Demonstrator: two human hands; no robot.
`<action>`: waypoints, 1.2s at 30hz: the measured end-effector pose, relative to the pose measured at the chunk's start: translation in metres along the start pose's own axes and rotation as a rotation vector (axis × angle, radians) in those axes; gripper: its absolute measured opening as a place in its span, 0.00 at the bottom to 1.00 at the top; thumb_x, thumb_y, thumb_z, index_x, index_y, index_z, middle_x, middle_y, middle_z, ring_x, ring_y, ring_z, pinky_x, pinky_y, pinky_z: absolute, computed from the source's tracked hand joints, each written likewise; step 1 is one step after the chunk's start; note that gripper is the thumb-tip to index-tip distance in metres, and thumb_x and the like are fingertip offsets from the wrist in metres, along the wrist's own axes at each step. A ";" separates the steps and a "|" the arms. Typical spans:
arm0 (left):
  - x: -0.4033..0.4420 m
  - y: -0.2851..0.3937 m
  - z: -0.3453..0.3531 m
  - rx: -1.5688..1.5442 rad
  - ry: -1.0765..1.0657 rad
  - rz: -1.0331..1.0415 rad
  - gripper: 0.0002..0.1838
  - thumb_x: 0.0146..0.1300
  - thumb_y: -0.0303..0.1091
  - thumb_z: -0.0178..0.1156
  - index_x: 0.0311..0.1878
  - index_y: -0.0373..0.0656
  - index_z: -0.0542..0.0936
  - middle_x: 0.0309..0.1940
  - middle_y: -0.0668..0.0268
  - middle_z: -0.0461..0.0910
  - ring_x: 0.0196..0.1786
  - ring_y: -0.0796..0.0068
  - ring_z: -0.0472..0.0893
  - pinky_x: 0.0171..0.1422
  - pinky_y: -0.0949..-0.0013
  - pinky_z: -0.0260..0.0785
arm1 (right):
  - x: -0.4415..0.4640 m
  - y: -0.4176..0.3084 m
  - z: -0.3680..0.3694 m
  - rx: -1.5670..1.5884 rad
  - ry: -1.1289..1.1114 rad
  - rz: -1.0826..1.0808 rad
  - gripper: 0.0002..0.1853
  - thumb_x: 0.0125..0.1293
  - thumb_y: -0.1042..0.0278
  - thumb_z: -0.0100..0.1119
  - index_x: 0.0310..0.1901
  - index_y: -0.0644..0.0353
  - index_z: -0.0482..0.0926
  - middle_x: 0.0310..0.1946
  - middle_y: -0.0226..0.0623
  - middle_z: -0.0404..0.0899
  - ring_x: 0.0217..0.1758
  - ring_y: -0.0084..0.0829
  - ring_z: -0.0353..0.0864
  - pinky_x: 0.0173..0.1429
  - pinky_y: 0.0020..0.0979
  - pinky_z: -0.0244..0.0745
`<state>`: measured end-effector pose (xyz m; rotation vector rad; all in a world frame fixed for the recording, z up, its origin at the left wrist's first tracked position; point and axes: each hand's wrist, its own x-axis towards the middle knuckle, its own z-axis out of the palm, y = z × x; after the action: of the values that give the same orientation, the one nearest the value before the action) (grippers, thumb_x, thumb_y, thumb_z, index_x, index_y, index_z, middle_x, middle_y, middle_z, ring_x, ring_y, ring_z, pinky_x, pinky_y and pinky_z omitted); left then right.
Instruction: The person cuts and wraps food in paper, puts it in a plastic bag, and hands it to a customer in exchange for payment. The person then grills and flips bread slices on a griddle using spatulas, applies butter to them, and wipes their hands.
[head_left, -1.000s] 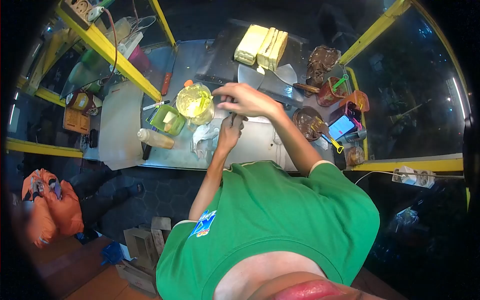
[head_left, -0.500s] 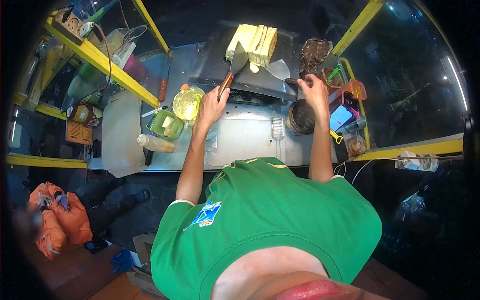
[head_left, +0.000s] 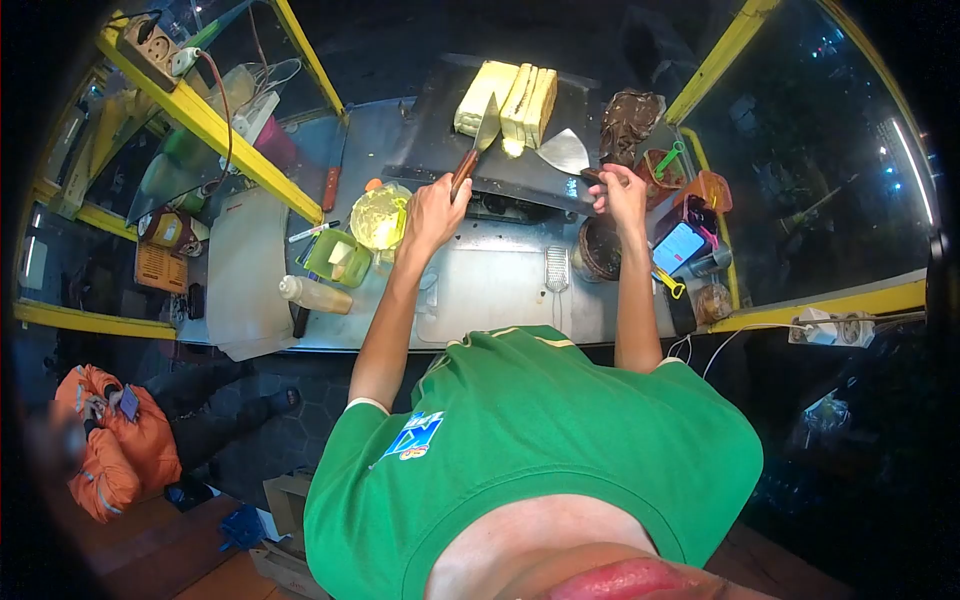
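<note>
My left hand (head_left: pixel 432 218) is closed round the wooden handle of a metal scraper (head_left: pixel 488 124), its blade tilted up against the front of the toasted bread. That bread stands on the dark griddle (head_left: pixel 425 135) as a thick block (head_left: pixel 485 98) with narrower slices (head_left: pixel 529 103) beside it on the right. A pale yellow lump (head_left: pixel 513 148) lies at the front of the slices. My right hand (head_left: pixel 621 197) grips a second scraper (head_left: pixel 566 152) by its dark handle. Its wide blade is over the griddle, apart from the bread.
Left of the griddle are a tub of yellow spread (head_left: pixel 379 217), a green container (head_left: pixel 337 256) and a squeeze bottle (head_left: pixel 315 294). A grater (head_left: pixel 556 268), a dark jar (head_left: pixel 600 248) and a phone (head_left: pixel 680 246) are on the right. A person in orange (head_left: pixel 125 435) sits lower left.
The right scraper has drawn back from the slices, its blade turned more to view. The left scraper's blade has swung slightly right and now appears narrower. The bread looks unchanged.
</note>
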<state>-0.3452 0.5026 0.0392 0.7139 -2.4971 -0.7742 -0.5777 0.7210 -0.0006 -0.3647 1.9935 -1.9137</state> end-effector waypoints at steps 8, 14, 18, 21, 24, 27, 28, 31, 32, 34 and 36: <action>0.022 0.009 0.015 0.056 -0.071 0.113 0.22 0.70 0.47 0.51 0.36 0.33 0.78 0.26 0.41 0.79 0.34 0.38 0.80 0.43 0.45 0.72 | -0.020 -0.015 0.041 -0.555 0.188 -0.555 0.15 0.62 0.65 0.58 0.50 0.57 0.81 0.33 0.53 0.83 0.38 0.49 0.85 0.45 0.42 0.78; 0.047 0.028 0.008 0.047 -0.120 0.168 0.23 0.70 0.48 0.51 0.35 0.33 0.78 0.26 0.40 0.78 0.35 0.38 0.80 0.43 0.46 0.71 | -0.013 -0.045 0.060 -0.639 0.157 -0.577 0.14 0.61 0.65 0.57 0.47 0.60 0.81 0.30 0.52 0.83 0.36 0.50 0.85 0.43 0.43 0.78; 0.057 0.041 -0.010 0.015 -0.154 0.149 0.25 0.70 0.50 0.50 0.34 0.31 0.77 0.22 0.42 0.74 0.31 0.40 0.77 0.38 0.49 0.68 | -0.001 -0.069 0.056 -0.630 0.125 -0.574 0.15 0.59 0.64 0.57 0.45 0.62 0.82 0.29 0.52 0.83 0.36 0.50 0.85 0.43 0.43 0.78; 0.055 0.035 -0.017 -0.024 -0.162 0.123 0.26 0.70 0.50 0.51 0.34 0.31 0.76 0.20 0.46 0.72 0.28 0.43 0.76 0.37 0.51 0.66 | -0.001 -0.082 0.055 -0.657 0.060 -0.572 0.16 0.58 0.63 0.57 0.45 0.62 0.82 0.30 0.52 0.83 0.36 0.50 0.85 0.44 0.43 0.79; 0.035 0.038 -0.027 0.028 -0.159 0.076 0.25 0.70 0.47 0.51 0.32 0.30 0.78 0.25 0.39 0.77 0.35 0.38 0.80 0.42 0.46 0.71 | -0.023 -0.092 0.058 -0.708 0.001 -0.594 0.16 0.59 0.62 0.57 0.45 0.62 0.82 0.31 0.52 0.83 0.37 0.50 0.85 0.45 0.43 0.79; 0.006 0.049 -0.037 0.018 -0.135 0.035 0.25 0.70 0.47 0.51 0.32 0.30 0.78 0.24 0.39 0.77 0.34 0.37 0.79 0.41 0.46 0.71 | -0.044 -0.083 0.059 -0.703 -0.046 -0.623 0.15 0.59 0.63 0.58 0.45 0.62 0.82 0.30 0.51 0.83 0.36 0.50 0.85 0.43 0.43 0.79; -0.002 0.048 -0.036 0.024 -0.116 0.055 0.24 0.70 0.46 0.51 0.32 0.31 0.79 0.24 0.40 0.77 0.33 0.38 0.80 0.40 0.46 0.71 | -0.053 -0.082 0.060 -0.671 -0.085 -0.602 0.14 0.59 0.65 0.59 0.45 0.61 0.81 0.30 0.50 0.83 0.35 0.50 0.85 0.42 0.43 0.79; -0.016 0.050 -0.030 0.031 -0.145 0.012 0.23 0.70 0.46 0.52 0.32 0.31 0.79 0.24 0.40 0.78 0.32 0.39 0.80 0.39 0.46 0.72 | -0.068 -0.072 0.063 -0.774 -0.123 -0.590 0.13 0.61 0.64 0.59 0.45 0.59 0.80 0.31 0.50 0.83 0.35 0.50 0.84 0.40 0.45 0.77; -0.017 0.046 -0.025 0.014 -0.163 -0.019 0.23 0.71 0.48 0.50 0.36 0.33 0.78 0.24 0.41 0.76 0.33 0.38 0.78 0.37 0.48 0.68 | -0.067 -0.067 0.064 -0.775 -0.127 -0.590 0.13 0.61 0.64 0.59 0.45 0.59 0.80 0.31 0.50 0.83 0.35 0.50 0.84 0.40 0.45 0.77; -0.017 0.044 -0.017 0.019 -0.151 -0.019 0.23 0.71 0.48 0.51 0.36 0.33 0.78 0.25 0.42 0.77 0.33 0.38 0.78 0.38 0.48 0.68 | -0.064 -0.059 0.063 -0.732 -0.035 -0.717 0.13 0.62 0.64 0.59 0.46 0.58 0.80 0.31 0.50 0.83 0.35 0.49 0.84 0.39 0.44 0.77; -0.015 0.045 -0.009 0.011 -0.147 -0.002 0.23 0.71 0.48 0.51 0.36 0.34 0.79 0.26 0.42 0.78 0.35 0.40 0.80 0.39 0.48 0.69 | -0.061 -0.060 0.060 -0.741 -0.032 -0.675 0.12 0.62 0.64 0.59 0.46 0.57 0.80 0.31 0.49 0.83 0.35 0.49 0.84 0.40 0.44 0.77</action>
<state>-0.3449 0.5399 0.0700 0.6857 -2.6340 -0.8427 -0.5002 0.6888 0.0620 -1.3880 2.7286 -1.3349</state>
